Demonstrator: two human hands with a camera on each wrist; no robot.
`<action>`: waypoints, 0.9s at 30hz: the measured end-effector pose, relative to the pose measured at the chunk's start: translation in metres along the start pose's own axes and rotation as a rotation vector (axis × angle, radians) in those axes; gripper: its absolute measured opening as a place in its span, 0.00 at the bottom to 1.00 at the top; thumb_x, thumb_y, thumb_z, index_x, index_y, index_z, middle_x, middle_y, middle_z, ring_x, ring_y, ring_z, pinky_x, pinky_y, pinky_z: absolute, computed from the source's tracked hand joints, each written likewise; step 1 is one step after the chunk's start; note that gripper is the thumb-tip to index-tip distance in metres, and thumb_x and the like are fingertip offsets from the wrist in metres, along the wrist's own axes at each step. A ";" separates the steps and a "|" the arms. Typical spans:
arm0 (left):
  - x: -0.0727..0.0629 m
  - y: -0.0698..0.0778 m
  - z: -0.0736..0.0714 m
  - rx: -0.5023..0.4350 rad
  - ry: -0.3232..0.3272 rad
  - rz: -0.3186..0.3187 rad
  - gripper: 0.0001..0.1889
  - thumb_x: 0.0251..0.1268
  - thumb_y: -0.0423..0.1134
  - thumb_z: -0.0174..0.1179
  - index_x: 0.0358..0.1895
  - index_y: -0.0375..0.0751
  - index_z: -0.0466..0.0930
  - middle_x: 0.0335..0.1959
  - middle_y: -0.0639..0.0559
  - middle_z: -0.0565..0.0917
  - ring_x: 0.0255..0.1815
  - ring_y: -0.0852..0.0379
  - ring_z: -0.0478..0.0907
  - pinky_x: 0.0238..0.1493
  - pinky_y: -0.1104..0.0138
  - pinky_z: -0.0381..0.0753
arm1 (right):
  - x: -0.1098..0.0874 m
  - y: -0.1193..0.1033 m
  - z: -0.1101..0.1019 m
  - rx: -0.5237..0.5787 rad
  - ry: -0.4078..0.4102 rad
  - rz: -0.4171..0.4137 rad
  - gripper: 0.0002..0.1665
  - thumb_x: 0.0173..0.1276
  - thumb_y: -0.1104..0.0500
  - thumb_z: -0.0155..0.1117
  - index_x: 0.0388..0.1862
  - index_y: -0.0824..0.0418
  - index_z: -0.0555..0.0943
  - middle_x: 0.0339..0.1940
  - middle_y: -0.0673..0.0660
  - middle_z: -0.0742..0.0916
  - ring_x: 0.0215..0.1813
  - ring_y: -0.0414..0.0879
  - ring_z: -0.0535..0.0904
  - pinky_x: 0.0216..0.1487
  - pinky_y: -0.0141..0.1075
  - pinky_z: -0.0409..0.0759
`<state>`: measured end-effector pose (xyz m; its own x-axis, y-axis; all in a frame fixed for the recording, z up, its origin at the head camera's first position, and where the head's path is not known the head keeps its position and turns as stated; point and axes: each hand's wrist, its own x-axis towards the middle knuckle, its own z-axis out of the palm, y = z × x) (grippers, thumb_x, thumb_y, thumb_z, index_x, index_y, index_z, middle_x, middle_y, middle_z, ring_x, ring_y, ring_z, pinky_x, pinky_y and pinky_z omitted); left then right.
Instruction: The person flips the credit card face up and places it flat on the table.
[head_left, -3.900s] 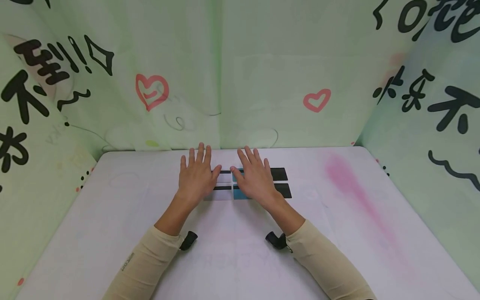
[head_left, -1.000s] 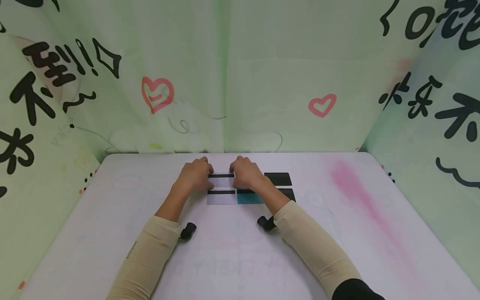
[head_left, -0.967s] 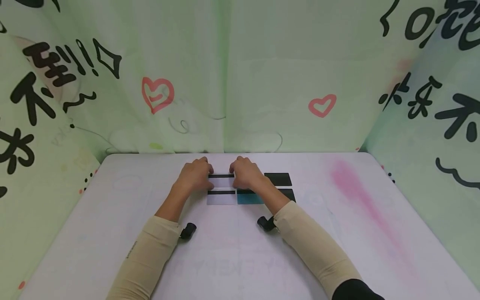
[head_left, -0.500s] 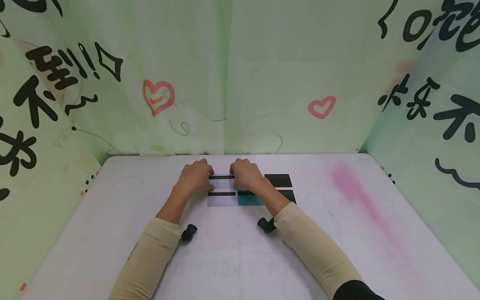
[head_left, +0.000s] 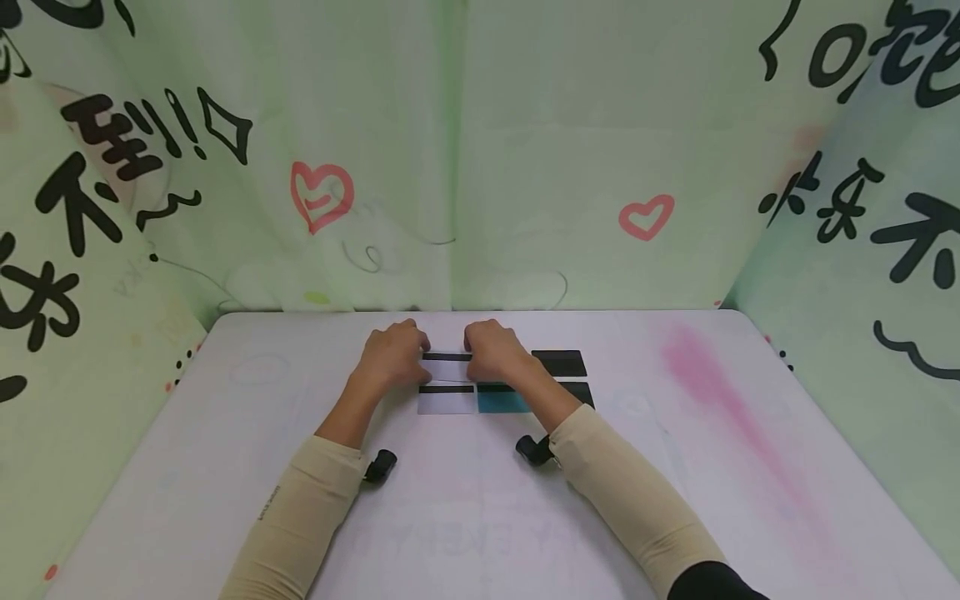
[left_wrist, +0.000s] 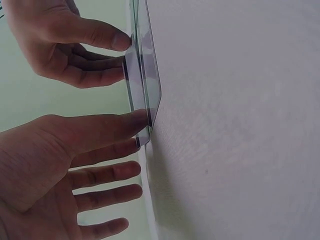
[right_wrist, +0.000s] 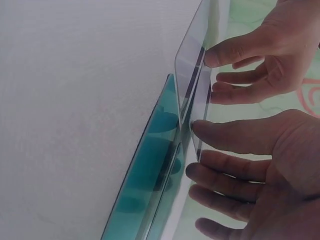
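Observation:
Both hands work at a thin clear rectangular sheet with a black stripe (head_left: 448, 368) in the far row. My left hand (head_left: 393, 354) pinches its left end between thumb and index finger; the other fingers extend loosely in the left wrist view. At the right end, my right hand (head_left: 495, 352) pinches it with thumb and fingertips. A matching clear sheet (head_left: 446, 404) lies just nearer, beside a teal sheet (head_left: 501, 402). Another teal sheet (right_wrist: 167, 195) shows in the right wrist view, hidden by my right hand from the head. I cannot tell whether the pinched sheet touches the table.
Two black rectangular sheets (head_left: 558, 363) lie right of the right hand, one behind the other. The white table (head_left: 465, 517) has a pink smear at right. A pale green printed curtain (head_left: 525, 167) stands behind the far edge and along both sides.
Almost four seconds ago both hands were spread with straight fingers over the sheets. A second ago they pinched the far clear sheet's ends; since then they have hardly moved, while the view shifts slightly.

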<state>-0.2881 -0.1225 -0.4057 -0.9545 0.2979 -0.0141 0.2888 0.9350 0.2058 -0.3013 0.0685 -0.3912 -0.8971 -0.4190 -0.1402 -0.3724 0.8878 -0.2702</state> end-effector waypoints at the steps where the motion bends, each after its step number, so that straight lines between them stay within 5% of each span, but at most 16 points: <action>1: 0.000 0.000 0.000 0.002 0.000 0.001 0.25 0.51 0.45 0.78 0.54 0.42 0.89 0.48 0.46 0.84 0.52 0.43 0.83 0.54 0.46 0.80 | 0.000 0.000 0.000 0.006 -0.001 0.004 0.18 0.59 0.64 0.72 0.49 0.65 0.83 0.43 0.59 0.87 0.43 0.52 0.81 0.49 0.49 0.84; 16: 0.000 -0.001 -0.001 0.006 -0.018 -0.033 0.23 0.53 0.47 0.78 0.52 0.42 0.90 0.47 0.47 0.84 0.50 0.45 0.82 0.54 0.46 0.79 | 0.002 0.000 0.000 0.145 -0.003 0.019 0.32 0.55 0.64 0.81 0.59 0.66 0.80 0.48 0.61 0.87 0.47 0.51 0.80 0.53 0.42 0.83; 27: -0.001 -0.002 -0.003 -0.005 -0.029 -0.032 0.23 0.55 0.47 0.76 0.53 0.41 0.89 0.48 0.47 0.85 0.48 0.48 0.83 0.57 0.46 0.79 | 0.003 -0.001 0.000 0.161 0.038 0.020 0.31 0.54 0.66 0.77 0.59 0.67 0.83 0.41 0.58 0.86 0.44 0.50 0.78 0.48 0.39 0.81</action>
<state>-0.2875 -0.1252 -0.4029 -0.9607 0.2732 -0.0495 0.2574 0.9433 0.2095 -0.3035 0.0667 -0.3918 -0.9136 -0.3911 -0.1117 -0.3140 0.8528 -0.4173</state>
